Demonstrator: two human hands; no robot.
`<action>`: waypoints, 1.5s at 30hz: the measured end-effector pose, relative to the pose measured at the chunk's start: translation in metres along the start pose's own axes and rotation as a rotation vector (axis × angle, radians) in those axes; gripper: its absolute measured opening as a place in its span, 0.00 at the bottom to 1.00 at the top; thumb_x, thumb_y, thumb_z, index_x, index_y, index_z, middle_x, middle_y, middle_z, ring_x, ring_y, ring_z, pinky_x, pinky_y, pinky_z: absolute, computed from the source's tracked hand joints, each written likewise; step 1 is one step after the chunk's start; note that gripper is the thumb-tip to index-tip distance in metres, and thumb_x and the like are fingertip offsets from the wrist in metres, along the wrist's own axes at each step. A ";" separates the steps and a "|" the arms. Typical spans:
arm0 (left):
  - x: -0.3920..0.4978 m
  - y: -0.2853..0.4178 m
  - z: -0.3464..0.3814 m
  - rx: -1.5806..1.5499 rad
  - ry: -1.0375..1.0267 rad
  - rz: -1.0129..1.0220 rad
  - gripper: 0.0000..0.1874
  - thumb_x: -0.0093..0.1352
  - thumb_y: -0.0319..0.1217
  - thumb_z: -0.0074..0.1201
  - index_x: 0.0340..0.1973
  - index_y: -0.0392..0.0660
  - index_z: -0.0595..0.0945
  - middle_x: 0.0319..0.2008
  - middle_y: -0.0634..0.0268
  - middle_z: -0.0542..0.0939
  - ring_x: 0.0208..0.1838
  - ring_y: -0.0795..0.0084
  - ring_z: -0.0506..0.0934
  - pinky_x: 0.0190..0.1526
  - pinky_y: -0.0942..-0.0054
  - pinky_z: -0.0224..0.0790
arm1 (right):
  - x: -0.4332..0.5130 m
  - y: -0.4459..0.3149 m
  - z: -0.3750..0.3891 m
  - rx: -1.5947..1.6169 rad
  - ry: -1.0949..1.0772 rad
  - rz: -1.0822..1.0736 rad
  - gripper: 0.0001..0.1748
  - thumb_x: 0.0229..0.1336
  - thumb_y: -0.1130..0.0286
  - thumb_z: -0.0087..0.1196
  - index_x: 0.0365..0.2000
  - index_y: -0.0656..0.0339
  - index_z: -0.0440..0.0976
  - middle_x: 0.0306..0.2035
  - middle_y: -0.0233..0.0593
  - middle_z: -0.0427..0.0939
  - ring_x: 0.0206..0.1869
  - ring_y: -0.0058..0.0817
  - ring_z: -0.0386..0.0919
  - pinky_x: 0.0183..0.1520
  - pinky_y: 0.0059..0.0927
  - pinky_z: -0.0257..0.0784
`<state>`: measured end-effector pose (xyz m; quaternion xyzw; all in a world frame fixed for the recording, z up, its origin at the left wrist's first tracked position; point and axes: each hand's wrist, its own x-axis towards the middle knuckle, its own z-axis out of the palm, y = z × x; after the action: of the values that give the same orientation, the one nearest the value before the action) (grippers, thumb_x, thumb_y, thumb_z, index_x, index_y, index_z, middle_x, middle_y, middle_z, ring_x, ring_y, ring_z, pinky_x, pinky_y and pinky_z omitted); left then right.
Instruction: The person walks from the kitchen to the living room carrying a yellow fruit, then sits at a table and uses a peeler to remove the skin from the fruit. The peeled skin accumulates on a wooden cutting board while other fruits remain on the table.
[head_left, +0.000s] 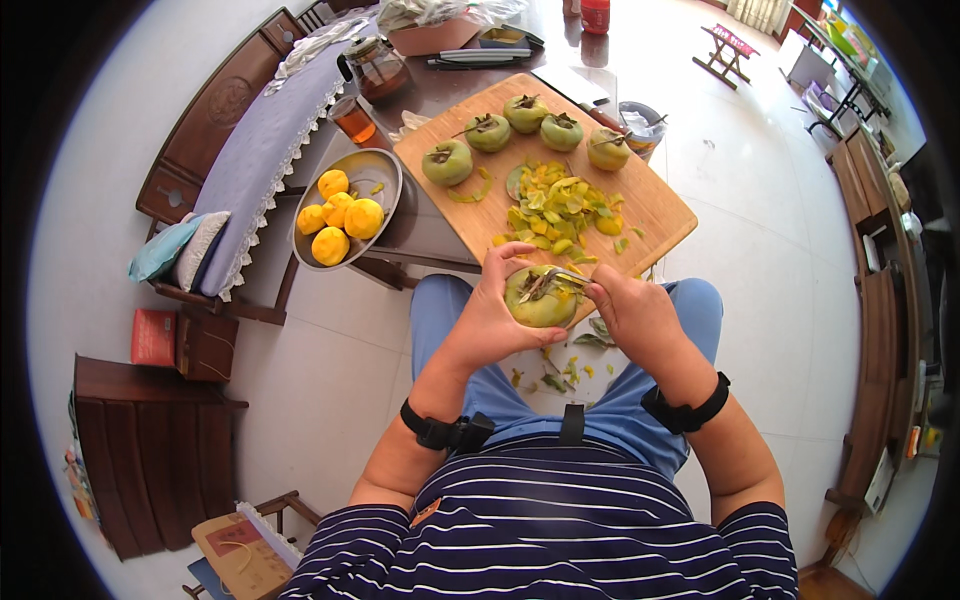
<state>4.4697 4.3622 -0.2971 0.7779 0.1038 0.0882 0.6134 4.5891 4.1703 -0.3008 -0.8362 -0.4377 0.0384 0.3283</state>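
Note:
My left hand (491, 319) cups a green, unpeeled persimmon (541, 309) above the near corner of a wooden cutting board (637, 214), its stem and calyx facing up. In my right hand (637, 311) is a metal peeler (568, 276), its head against the top of the fruit by the calyx. A heap of yellow-green peelings (559, 202) lies on the board just beyond my hands. Several whole green persimmons (487, 133) stand in an arc along the board's far part. To the left, a round metal dish (393, 202) holds several peeled yellow-orange persimmons (364, 218).
A glass of amber drink (352, 120) and a glass teapot (375, 71) stand beyond the dish. A knife (600, 116) lies at the board's far edge, near a lined bin (641, 127). Leaves and peel scraps (555, 381) litter the floor between the knees. A wooden bench (262, 161) is left.

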 end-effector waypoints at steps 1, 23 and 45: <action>0.000 -0.002 -0.001 0.010 -0.016 0.005 0.58 0.46 0.30 0.84 0.68 0.44 0.62 0.55 0.62 0.76 0.60 0.73 0.75 0.64 0.72 0.68 | -0.001 0.002 0.000 -0.013 -0.019 0.011 0.16 0.74 0.57 0.48 0.35 0.58 0.70 0.23 0.55 0.77 0.30 0.59 0.78 0.30 0.56 0.71; 0.008 -0.022 -0.008 -0.395 -0.032 0.033 0.60 0.47 0.30 0.84 0.69 0.48 0.58 0.58 0.63 0.73 0.64 0.70 0.71 0.67 0.69 0.64 | 0.038 0.042 0.024 0.535 -0.137 0.386 0.23 0.79 0.56 0.39 0.36 0.65 0.72 0.24 0.43 0.75 0.27 0.35 0.74 0.32 0.35 0.70; -0.005 -0.016 0.006 -0.471 0.000 0.107 0.50 0.51 0.35 0.82 0.66 0.43 0.69 0.59 0.65 0.75 0.63 0.73 0.73 0.66 0.71 0.66 | 0.008 0.018 0.032 0.374 0.047 0.219 0.20 0.76 0.57 0.45 0.35 0.64 0.72 0.24 0.52 0.77 0.28 0.52 0.78 0.34 0.49 0.72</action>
<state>4.4653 4.3590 -0.3139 0.6179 0.0389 0.1425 0.7723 4.5955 4.1857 -0.3343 -0.8040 -0.3216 0.1349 0.4817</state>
